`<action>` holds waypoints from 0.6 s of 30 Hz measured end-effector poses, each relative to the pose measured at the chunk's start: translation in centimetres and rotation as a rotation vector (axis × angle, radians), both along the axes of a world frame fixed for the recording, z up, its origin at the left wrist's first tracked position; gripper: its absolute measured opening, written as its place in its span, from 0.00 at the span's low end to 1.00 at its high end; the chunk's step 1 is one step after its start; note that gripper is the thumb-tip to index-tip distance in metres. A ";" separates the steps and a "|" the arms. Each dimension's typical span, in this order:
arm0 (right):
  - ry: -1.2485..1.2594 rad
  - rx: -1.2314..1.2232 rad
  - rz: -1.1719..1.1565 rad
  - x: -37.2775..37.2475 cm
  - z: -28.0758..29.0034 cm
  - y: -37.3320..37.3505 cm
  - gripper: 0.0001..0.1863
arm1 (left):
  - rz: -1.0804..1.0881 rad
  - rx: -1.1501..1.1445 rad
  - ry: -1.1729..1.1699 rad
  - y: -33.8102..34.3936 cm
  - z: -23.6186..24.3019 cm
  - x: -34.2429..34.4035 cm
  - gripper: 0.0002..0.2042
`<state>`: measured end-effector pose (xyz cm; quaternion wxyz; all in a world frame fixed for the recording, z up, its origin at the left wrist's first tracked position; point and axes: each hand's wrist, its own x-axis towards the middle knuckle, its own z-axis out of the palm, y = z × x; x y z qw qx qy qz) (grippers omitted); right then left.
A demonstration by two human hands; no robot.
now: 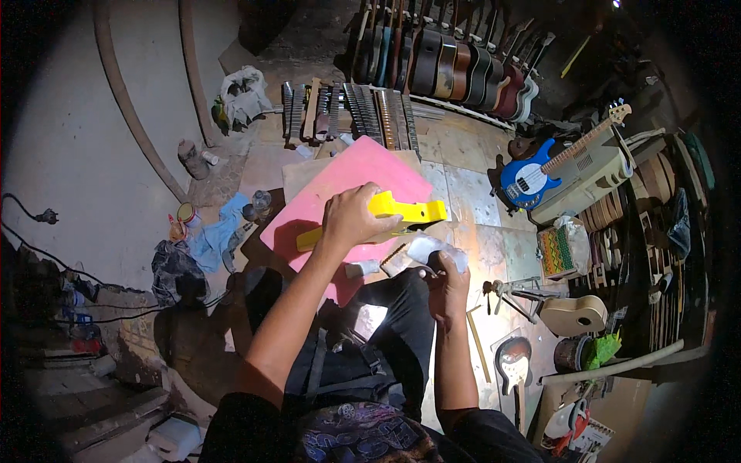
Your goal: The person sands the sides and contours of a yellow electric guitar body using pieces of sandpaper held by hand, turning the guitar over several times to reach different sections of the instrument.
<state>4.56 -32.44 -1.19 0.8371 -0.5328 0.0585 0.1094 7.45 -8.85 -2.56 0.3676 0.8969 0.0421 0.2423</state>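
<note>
My left hand (357, 212) grips a bright yellow shaped piece (403, 207), seemingly an instrument body, held edge-up over a pink board (316, 189) in the middle of the head view. The fingers wrap over its top. To the right and lower, my right hand (448, 282) is closed on a pale grey sheet or pad (431, 250), held just below the yellow piece's right end. A tan sheet with a ragged edge (395, 261) lies under that pad, and a small grey roll (360, 269) rests to its left, near my dark-trousered knees.
Guitars (455, 69) stand racked at the back, behind rows of fretted necks (363, 116). A blue bass (529, 181) leans at right, above a metal stand (513, 293) and guitar bodies (573, 316). Blue cloth (214, 239), tins, black bags and cables lie left, along a white wall.
</note>
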 end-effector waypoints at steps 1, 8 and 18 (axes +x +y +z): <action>-0.069 -0.079 -0.040 0.7 -0.1 -0.1 0.13 | -0.006 -0.003 -0.007 -0.3 0.0 -0.2 0.26; -0.621 -0.679 -0.108 3.2 -0.8 2.9 0.09 | -0.042 -0.037 -0.017 -0.8 -0.6 -1.1 0.26; -0.527 -0.556 0.074 4.3 -1.5 4.0 0.10 | -0.020 -0.007 -0.008 -1.0 -1.4 -1.4 0.29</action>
